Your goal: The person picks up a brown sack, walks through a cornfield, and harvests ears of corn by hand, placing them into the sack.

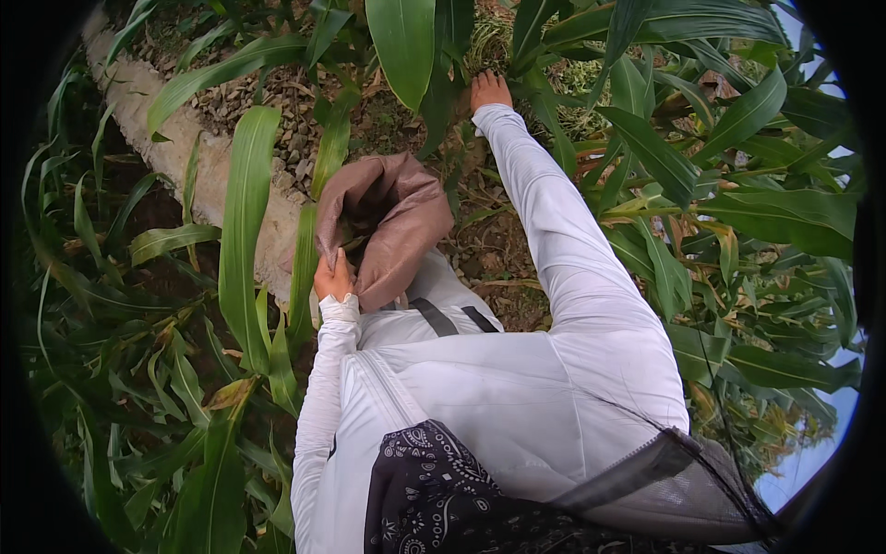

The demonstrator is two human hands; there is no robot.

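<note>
My left hand [335, 277] grips the rim of a brown woven sack [408, 242], thumb up and fingers closed on the cloth. The sack's mouth gapes upward, and a little leafy matter shows in its dark inside. My right arm stretches far forward among the maize plants. At its end, my right hand [491, 91] rests back up beside the base of a maize plant, near a broad hanging maize leaf [403, 48]. Its fingertips are partly hidden by foliage, and whether it holds anything does not show.
A pale concrete or stone edge [235, 187] runs diagonally at the left, with loose stones [294, 149] beside it. Maize plants [754, 208] crowd the right side, and more maize leaves [208, 478] fill the lower left. Cut or dry grass [578, 104] lies beyond my right hand.
</note>
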